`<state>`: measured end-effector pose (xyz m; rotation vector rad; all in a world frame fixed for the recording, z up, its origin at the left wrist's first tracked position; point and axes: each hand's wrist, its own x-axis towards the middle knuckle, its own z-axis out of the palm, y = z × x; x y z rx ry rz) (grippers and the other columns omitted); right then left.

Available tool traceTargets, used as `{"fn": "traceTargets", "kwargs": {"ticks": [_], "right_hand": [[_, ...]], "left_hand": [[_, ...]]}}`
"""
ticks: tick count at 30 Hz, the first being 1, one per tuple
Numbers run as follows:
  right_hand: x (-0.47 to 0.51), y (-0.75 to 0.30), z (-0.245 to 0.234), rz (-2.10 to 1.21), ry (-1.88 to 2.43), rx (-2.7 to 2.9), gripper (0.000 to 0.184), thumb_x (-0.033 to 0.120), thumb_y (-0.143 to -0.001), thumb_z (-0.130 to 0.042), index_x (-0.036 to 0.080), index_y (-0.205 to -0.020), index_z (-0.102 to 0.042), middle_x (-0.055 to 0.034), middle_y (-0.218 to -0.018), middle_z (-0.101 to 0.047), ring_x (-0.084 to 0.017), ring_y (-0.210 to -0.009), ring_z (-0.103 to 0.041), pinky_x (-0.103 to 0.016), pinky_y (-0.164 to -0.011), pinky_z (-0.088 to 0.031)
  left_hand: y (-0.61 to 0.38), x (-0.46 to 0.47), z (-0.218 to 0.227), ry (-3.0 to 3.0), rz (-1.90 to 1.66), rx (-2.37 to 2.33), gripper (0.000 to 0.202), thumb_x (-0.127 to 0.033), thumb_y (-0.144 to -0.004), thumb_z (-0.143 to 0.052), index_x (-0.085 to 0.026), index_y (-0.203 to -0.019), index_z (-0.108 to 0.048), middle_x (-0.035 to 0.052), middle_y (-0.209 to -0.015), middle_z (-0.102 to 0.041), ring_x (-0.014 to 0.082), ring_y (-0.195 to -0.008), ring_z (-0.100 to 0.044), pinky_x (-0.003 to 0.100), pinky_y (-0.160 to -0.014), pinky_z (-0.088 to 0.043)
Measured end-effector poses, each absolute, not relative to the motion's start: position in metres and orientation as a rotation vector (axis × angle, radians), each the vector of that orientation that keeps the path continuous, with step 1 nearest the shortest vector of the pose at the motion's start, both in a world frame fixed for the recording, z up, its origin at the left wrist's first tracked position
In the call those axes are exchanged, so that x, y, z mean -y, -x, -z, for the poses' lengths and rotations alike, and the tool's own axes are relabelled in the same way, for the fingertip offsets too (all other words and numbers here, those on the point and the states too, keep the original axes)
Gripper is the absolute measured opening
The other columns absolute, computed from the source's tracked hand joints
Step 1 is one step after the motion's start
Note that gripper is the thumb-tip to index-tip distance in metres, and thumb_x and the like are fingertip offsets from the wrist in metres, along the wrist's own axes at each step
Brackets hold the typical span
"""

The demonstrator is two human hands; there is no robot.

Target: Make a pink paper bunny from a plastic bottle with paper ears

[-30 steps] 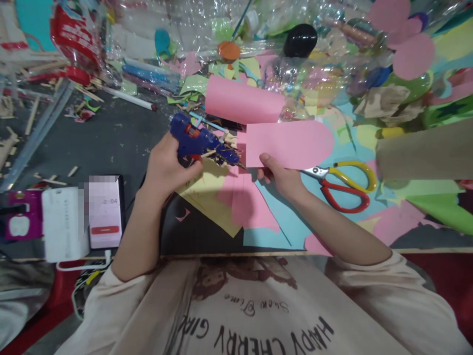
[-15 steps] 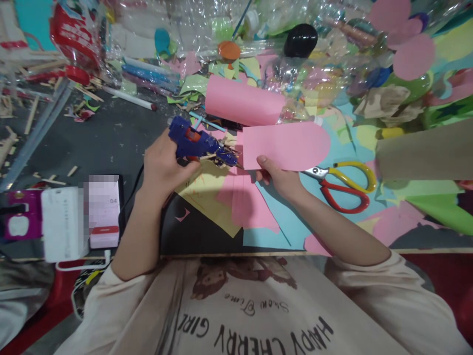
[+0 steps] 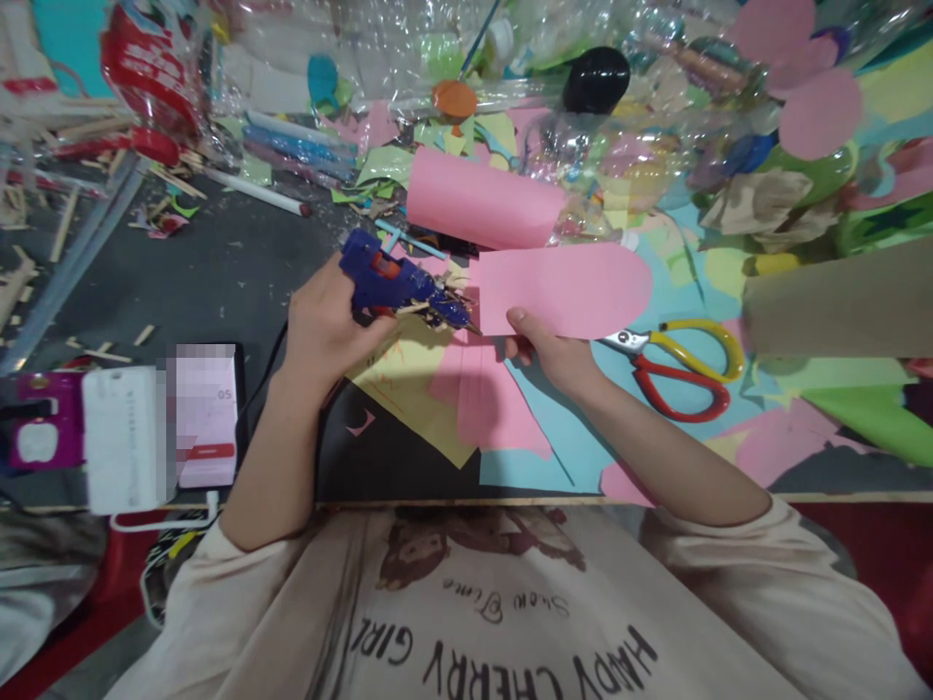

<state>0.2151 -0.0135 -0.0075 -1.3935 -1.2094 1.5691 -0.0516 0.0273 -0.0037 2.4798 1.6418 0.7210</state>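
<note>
My left hand (image 3: 326, 326) is closed around the grip of a blue hot glue gun (image 3: 399, 283), whose nozzle points right at the lower left corner of a pink paper piece (image 3: 565, 289) with a rounded right end. My right hand (image 3: 550, 347) pinches that pink paper at its lower edge, thumb on top, and holds it above the table. A pink paper roll (image 3: 481, 204) lies just behind the gun and the paper. Under both hands lie loose yellow, pink and light blue sheets (image 3: 481, 394).
Scissors with yellow and red handles (image 3: 677, 365) lie right of my right hand. A phone (image 3: 208, 413) and a white box (image 3: 120, 437) sit at the left near the table edge. Clear plastic bottles, a black cap (image 3: 596, 80), paper scraps and wooden sticks crowd the back.
The pink paper and my right hand shifted slightly left toward the glue gun's nozzle. The gun stayed at almost the same place, its tip now at the paper's corner.
</note>
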Motion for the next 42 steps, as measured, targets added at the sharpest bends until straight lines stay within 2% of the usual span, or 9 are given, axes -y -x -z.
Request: {"fn": "traceTargets", "kwargs": {"ticks": [6, 14, 22, 29, 37, 42], "right_hand": [[0.0130, -0.2147, 0.0056, -1.572, 1.404, 1.231, 0.062, 0.074, -0.080, -0.055, 0.021, -0.049, -0.059, 0.0019, -0.046, -0.047, -0.011, -0.047, -0.043, -0.030, -0.061, -0.044], [0.0138, -0.2168, 0.0080, -1.563, 1.448, 1.254, 0.063, 0.075, -0.081, -0.054, 0.021, -0.051, -0.060, 0.0014, -0.048, -0.047, -0.011, -0.049, -0.043, -0.029, -0.059, -0.043], [0.0142, -0.2158, 0.0093, -1.574, 1.410, 1.259, 0.063, 0.076, -0.080, -0.055, 0.020, -0.050, -0.060, 0.0017, -0.047, -0.046, -0.011, -0.048, -0.043, -0.029, -0.057, -0.042], [0.0150, -0.2152, 0.0088, -1.568, 1.420, 1.259, 0.062, 0.072, -0.082, -0.056, 0.020, -0.049, -0.059, 0.0018, -0.046, -0.045, -0.011, -0.047, -0.042, -0.029, -0.056, -0.041], [0.0145, -0.2146, 0.0054, -1.593, 1.390, 1.270, 0.060, 0.069, -0.083, -0.057, 0.020, -0.048, -0.059, 0.0012, -0.047, -0.046, -0.011, -0.047, -0.041, -0.029, -0.057, -0.041], [0.0141, -0.2151, 0.0066, -1.600, 1.389, 1.278, 0.059, 0.069, -0.082, -0.058, 0.020, -0.048, -0.059, 0.0014, -0.047, -0.046, -0.011, -0.048, -0.042, -0.029, -0.058, -0.042]], "left_hand": [[0.0510, -0.0267, 0.0010, -2.476, -0.704, -1.639, 0.030, -0.028, -0.075, -0.065, -0.024, -0.104, -0.055, 0.0045, -0.100, -0.068, 0.0256, -0.096, -0.067, 0.038, -0.081, -0.056], [0.0505, -0.0264, 0.0006, -2.428, -0.739, -1.624, 0.027, -0.031, -0.076, -0.066, -0.027, -0.100, -0.054, 0.0056, -0.096, -0.068, 0.0275, -0.095, -0.068, 0.040, -0.081, -0.055], [0.0532, -0.0274, 0.0045, -2.481, -0.741, -1.716, 0.024, -0.034, -0.077, -0.063, -0.025, -0.097, -0.054, 0.0043, -0.091, -0.067, 0.0253, -0.087, -0.067, 0.039, -0.074, -0.055], [0.0549, -0.0294, 0.0063, -2.424, -0.781, -1.686, 0.023, -0.037, -0.081, -0.061, -0.024, -0.099, -0.054, 0.0036, -0.092, -0.064, 0.0250, -0.097, -0.066, 0.040, -0.079, -0.054], [0.0527, -0.0297, 0.0042, -2.348, -0.810, -1.707, 0.025, -0.029, -0.079, -0.062, -0.025, -0.102, -0.055, 0.0073, -0.101, -0.065, 0.0295, -0.100, -0.066, 0.043, -0.086, -0.054], [0.0506, -0.0296, 0.0050, -2.321, -0.871, -1.739, 0.029, -0.028, -0.078, -0.062, -0.026, -0.107, -0.055, 0.0064, -0.100, -0.065, 0.0288, -0.101, -0.066, 0.041, -0.087, -0.054]]}}
